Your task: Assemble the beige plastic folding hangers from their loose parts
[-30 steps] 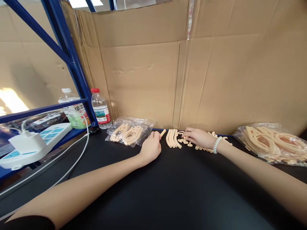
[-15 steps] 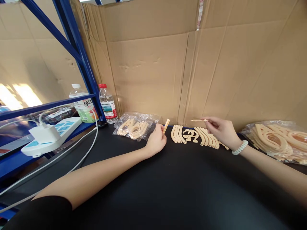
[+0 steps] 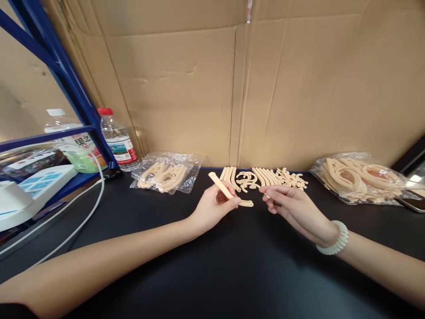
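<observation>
In the head view, a person's two bare hands are raised just above a black table (image 3: pixel 245 261), near its far edge. The left hand (image 3: pixel 212 207) pinches a pale, flat, curved strip (image 3: pixel 220 185) between thumb and fingers. The strip slants up to the left, and more pale material shows past the thumb; I cannot tell whether that is one piece or two. Gripping it mid-length seems to leave the ends uncovered and easy to reach. The right hand (image 3: pixel 294 204), a pale bracelet (image 3: pixel 336 239) at its wrist, pinches a small part (image 3: pixel 267 195) that the fingertips mostly hide. The hands face each other, apart, probably so both parts can be seen together.

Behind them lie a left row of strips (image 3: pixel 228 177), some hook-shaped pieces (image 3: pixel 247 181), a right row of strips (image 3: pixel 265 176) and a jumble of small pieces (image 3: pixel 292 179). Grouping by shape likely makes picking simpler. A clear left bag (image 3: pixel 193 172) and a fuller right bag (image 3: pixel 318 172), both holding similar pale parts, flank them, perhaps to leave the middle free. A red-capped bottle (image 3: pixel 117 144) stands at the back left, before a cardboard wall (image 3: pixel 182 97).
</observation>
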`<state>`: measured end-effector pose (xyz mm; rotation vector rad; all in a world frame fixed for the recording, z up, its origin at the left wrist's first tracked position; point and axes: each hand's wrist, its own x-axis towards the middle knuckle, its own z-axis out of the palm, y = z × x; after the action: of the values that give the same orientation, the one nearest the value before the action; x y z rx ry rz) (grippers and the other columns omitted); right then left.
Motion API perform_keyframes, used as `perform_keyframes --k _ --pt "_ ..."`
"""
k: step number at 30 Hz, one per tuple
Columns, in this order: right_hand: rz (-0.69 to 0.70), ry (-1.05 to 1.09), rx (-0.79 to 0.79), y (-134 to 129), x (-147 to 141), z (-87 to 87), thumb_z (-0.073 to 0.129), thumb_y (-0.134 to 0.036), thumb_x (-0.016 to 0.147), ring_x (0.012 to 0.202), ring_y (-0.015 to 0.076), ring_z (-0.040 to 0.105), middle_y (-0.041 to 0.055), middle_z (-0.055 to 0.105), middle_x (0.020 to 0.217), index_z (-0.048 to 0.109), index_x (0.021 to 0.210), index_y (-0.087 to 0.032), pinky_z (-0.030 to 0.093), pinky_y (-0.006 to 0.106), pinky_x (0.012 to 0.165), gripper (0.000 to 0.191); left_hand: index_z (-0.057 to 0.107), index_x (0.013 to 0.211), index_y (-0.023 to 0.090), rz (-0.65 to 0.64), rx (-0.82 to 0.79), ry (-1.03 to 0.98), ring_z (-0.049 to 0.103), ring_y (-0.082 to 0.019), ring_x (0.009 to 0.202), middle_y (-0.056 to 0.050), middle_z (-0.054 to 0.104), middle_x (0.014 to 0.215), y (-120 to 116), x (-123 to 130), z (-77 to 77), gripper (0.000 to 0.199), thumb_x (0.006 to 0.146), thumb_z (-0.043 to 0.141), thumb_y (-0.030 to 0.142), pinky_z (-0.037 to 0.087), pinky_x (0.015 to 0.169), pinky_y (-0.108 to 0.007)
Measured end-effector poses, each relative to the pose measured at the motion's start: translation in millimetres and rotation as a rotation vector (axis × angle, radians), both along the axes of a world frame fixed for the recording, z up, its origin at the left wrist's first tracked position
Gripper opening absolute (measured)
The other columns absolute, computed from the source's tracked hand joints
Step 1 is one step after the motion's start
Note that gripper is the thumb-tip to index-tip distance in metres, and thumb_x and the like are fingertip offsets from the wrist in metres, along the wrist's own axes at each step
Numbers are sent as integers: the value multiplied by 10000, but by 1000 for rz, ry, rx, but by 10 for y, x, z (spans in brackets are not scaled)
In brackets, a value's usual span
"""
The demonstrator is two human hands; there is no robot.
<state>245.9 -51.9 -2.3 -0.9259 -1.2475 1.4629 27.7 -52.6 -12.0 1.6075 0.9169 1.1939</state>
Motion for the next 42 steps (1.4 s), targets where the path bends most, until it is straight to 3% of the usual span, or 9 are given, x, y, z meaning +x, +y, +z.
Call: perform_keyframes --k 4,7,10,16,21,28,35,42 --pt "52 109 -110 21 -42 -94 837 -317 669 679 112 547 8 636 794 648 1033 -206 496 287 684 425 519 800 170 -136 -97 -39 608 -115 718 1 618 817 -26 34 10 222 739 731 201 501 679 -258" --pt "99 110 -115 45 -71 -109 833 -312 669 716 110 577 16 638 861 672 944 -185 522 310 766 343 535 786 167 -145 -101 -16 596 -109 715 1 619 829 -1 22 6 208 737 736 190 496 670 -250" --pt "102 103 -80 56 -79 -116 828 -323 675 730 112 594 26 655 900 668 792 -169 524 311 778 251 530 780 169 -136 -94 -12 587 -104 703 4 619 816 11 14 6 200 745 727 187 491 653 -240" --pt "121 115 -52 40 -62 -144 827 -300 690 774 125 627 33 721 873 666 839 -184 503 301 793 248 538 808 177 -70 -23 9 636 -144 790 -7 621 829 -23 20 34 170 766 699 210 532 746 -292" --pt "181 68 2 23 -55 -136 772 -360 755 929 171 648 59 712 987 628 831 -183 522 325 815 240 557 814 186 -39 73 65 646 -171 831 -21 620 848 -51 28 46 123 798 668 236 551 794 -330" --pt "317 -22 3 7 -9 -126 713 -404 819 846 181 698 51 698 964 540 878 -184 553 340 765 286 590 835 183 -30 155 79 645 -177 842 -30 626 861 -74 40 32 82 804 660 211 557 789 -320" --pt "348 -103 -11 -7 -3 -102 694 -401 836 853 185 699 38 687 880 575 902 -177 549 318 751 262 617 815 166 -83 205 136 644 -153 766 -35 643 834 -126 43 53 32 824 648 166 543 709 -274" --pt "370 -111 -5 -20 -6 -80 683 -397 848 833 170 674 42 672 865 602 873 -167 536 332 793 245 627 790 170 -37 310 257 650 -171 751 -47 675 821 -151 33 62 61 838 649 202 530 701 -293"
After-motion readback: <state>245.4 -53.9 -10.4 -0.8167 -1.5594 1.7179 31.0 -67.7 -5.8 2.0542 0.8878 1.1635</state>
